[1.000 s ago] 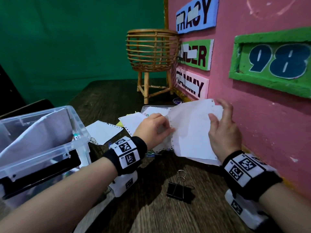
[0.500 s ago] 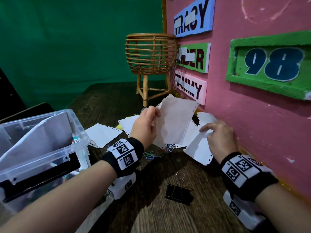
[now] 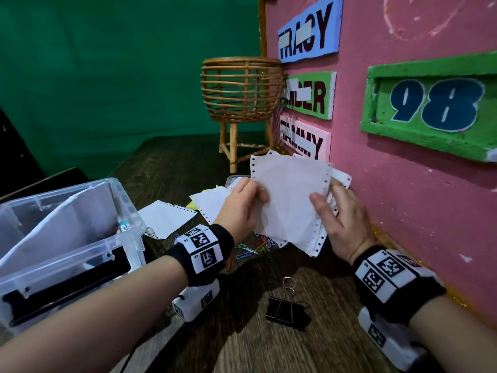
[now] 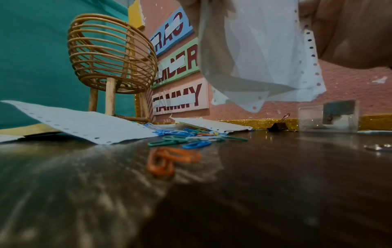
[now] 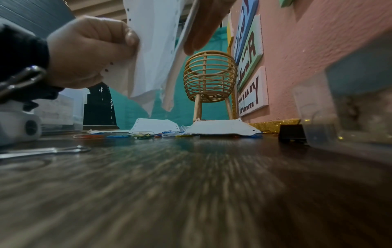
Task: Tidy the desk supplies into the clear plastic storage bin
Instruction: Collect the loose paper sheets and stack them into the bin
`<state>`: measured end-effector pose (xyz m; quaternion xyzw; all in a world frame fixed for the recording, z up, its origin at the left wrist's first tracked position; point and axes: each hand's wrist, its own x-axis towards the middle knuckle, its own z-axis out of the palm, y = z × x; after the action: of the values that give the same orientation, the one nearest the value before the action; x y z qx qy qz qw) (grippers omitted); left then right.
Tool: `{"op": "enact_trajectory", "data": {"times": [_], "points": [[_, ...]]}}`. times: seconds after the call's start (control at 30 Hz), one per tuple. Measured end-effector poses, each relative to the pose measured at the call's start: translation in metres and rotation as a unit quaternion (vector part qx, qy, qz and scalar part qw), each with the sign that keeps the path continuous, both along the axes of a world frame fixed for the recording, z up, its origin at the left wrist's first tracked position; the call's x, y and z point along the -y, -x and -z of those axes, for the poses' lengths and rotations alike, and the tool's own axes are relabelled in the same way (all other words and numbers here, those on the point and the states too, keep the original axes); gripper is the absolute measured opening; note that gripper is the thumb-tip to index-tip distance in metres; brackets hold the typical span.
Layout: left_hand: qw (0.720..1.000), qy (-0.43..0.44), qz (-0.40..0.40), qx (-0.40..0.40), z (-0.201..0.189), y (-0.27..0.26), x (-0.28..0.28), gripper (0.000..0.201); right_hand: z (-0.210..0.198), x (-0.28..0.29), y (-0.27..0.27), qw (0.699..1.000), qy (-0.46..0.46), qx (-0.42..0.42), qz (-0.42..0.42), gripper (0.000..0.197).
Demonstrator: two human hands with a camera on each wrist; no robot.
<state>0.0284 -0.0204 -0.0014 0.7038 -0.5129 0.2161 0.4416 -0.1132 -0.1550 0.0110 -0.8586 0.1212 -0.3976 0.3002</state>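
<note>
Both hands hold a loose stack of white perforated paper sheets upright above the desk. My left hand pinches the stack's left edge, and my right hand grips its right edge with the thumb on the front sheet. The same sheets hang down in the left wrist view, and in the right wrist view the sheets show with the left hand curled on them. The clear plastic bin stands at the left, with paper and pens inside. More sheets lie flat on the desk.
Coloured paper clips are scattered under the raised sheets. A black binder clip lies near me. A rattan basket stand stands at the back by the pink wall. A small clear box sits along the wall.
The two hands, apart with separate sheets half a second ago, have come together. The sheets now form one stack held upright between both hands.
</note>
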Motion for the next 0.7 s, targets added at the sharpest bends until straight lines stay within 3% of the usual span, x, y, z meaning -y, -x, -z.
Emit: {"op": "enact_trajectory", "data": {"times": [0.03,0.17,0.33,0.47,0.6,0.7], "points": [[1.0,0.0,0.006,0.003,-0.001,0.001,0.001,0.03,0.0,0.001,-0.001,1.0,-0.01,-0.019,0.003,0.059],[0.999,-0.023,0.022,0.032,0.0,0.004,0.012,0.018,-0.001,0.0,-0.002,0.998,-0.007,-0.024,0.057,0.072],[0.986,-0.164,0.007,0.004,0.007,-0.004,0.032,0.019,-0.002,0.007,0.001,0.991,0.013,-0.021,0.128,0.078],[0.946,-0.309,-0.08,-0.054,0.008,-0.013,0.044,0.028,0.002,0.02,-0.004,0.977,0.049,-0.079,0.194,0.056],[0.915,-0.401,-0.036,-0.037,0.008,-0.013,0.053,0.026,0.004,0.026,-0.007,0.968,0.032,-0.127,0.216,0.048],[0.884,-0.467,-0.011,-0.033,0.007,-0.006,0.064,0.048,0.0,0.025,-0.005,0.961,0.04,-0.142,0.232,0.052]]}}
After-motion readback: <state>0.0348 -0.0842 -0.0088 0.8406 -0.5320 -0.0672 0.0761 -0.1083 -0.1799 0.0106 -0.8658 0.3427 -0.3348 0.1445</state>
